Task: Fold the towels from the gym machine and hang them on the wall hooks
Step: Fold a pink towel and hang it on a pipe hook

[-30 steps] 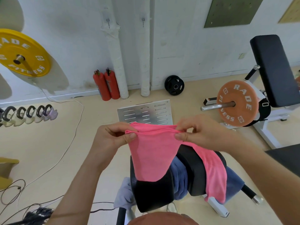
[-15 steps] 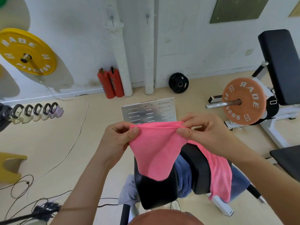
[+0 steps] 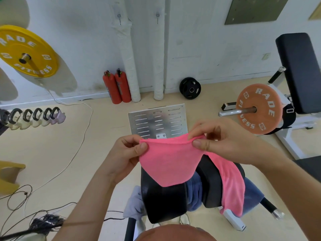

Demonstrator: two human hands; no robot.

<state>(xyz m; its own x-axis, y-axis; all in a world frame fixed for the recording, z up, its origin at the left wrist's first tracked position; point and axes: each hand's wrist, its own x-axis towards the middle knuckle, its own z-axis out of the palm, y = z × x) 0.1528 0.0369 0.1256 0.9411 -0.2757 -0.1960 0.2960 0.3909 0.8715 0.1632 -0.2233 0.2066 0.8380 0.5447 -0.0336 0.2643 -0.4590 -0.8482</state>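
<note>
– Towels, then: where do they lie?
– Take the big things first. The white wall (image 3: 78, 40) stands across the floor, well apart from the person. Nearer, right below the camera, is the gym machine (image 3: 163, 202) with its two black roller pads. All the cloth is on it.
– And the pink one?
– The pink towel (image 3: 170, 162) is half lifted. Its upper edge is stretched between the two hands above the pads and a flap hangs from that edge down to a point. The rest trails over the right pad and down its side. I judge the edge is held taut so the corners can be matched for a first fold.
– The others?
– A blue towel (image 3: 192, 193) is tucked between the pads, and a pale grey towel (image 3: 134, 204) hangs low at the machine's left. No hand touches either.
– How are the hands set?
– The left hand (image 3: 125, 153) pinches the left end between thumb and curled fingers. The right hand (image 3: 225, 141) pinches the other end the same way.
– The hooks?
– Two small wall hooks (image 3: 119, 16) sit high up, both bare. Nothing hangs yet, so I'd call this early work.
</note>
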